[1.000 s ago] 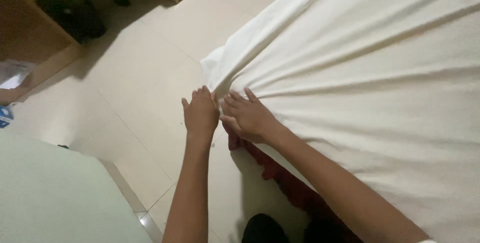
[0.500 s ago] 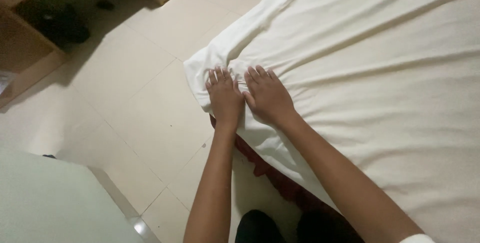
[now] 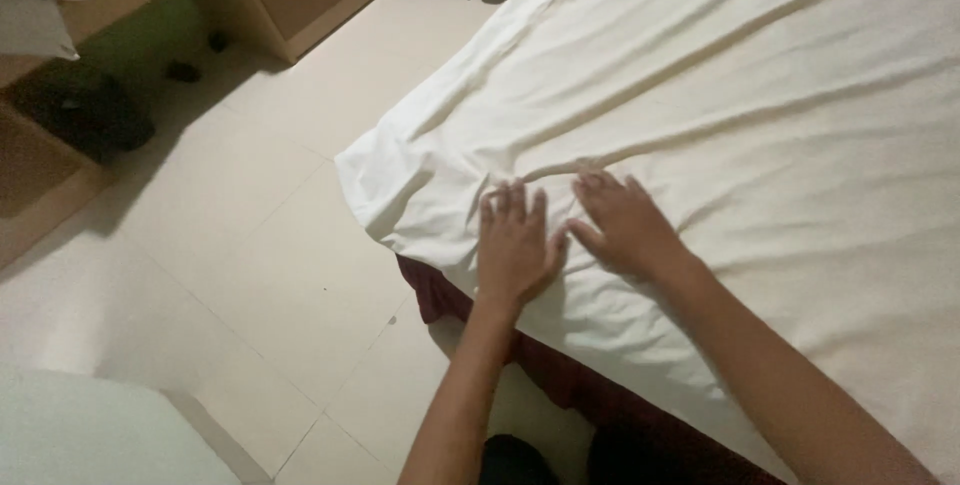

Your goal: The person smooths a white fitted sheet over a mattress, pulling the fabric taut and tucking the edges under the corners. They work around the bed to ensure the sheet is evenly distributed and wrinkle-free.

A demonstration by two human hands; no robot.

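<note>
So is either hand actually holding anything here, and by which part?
Nothing is held. The left hand and right hand both lie flat, fingers spread, on top of the white sheet near the bed's corner, pressing rather than gripping.

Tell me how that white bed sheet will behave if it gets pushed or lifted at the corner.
The white bed sheet is probably floppy: long creases fan out from where the left hand and right hand press flat. It likely bunches rather than slides when pushed. Its corner already droops limply over the maroon bed base.

Left hand (image 3: 515,245) and right hand (image 3: 625,225) side by side, flat, palms down.
</note>
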